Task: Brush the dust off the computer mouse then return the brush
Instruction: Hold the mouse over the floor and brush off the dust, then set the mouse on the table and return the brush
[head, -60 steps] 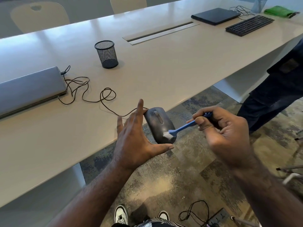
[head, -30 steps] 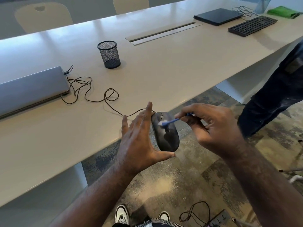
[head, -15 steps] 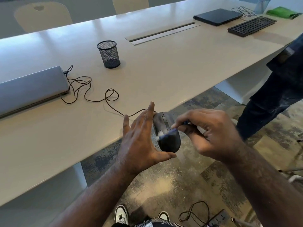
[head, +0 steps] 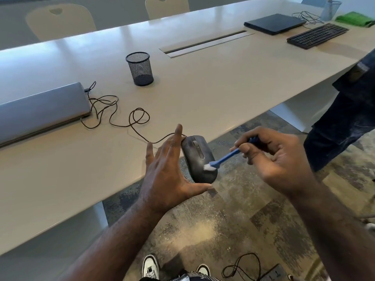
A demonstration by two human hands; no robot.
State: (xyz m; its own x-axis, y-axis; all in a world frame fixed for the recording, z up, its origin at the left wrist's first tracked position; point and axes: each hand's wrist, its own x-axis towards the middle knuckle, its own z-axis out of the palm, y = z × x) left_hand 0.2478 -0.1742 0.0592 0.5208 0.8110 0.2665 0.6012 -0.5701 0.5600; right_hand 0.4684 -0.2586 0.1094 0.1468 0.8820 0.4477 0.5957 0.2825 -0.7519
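Note:
A dark grey wired computer mouse (head: 197,158) is held just off the table's front edge, above the floor. My left hand (head: 166,173) grips it between thumb and fingers, top side facing up. My right hand (head: 272,159) pinches a small blue brush (head: 225,158) by its handle. The white bristles rest on the mouse's right rear side. The mouse's thin black cable (head: 129,120) runs in loops across the table toward a closed laptop.
A black mesh cup (head: 140,68) stands on the long beige table (head: 223,82). A closed grey laptop (head: 40,110) lies at left. A black laptop (head: 275,23), keyboard (head: 317,35) and green cloth (head: 355,18) sit far right. Another person's legs (head: 345,114) stand at right.
The brush has swept from the front of the mouse down to its right rear side, and my right hand has drawn back to the right. My left hand still holds the mouse.

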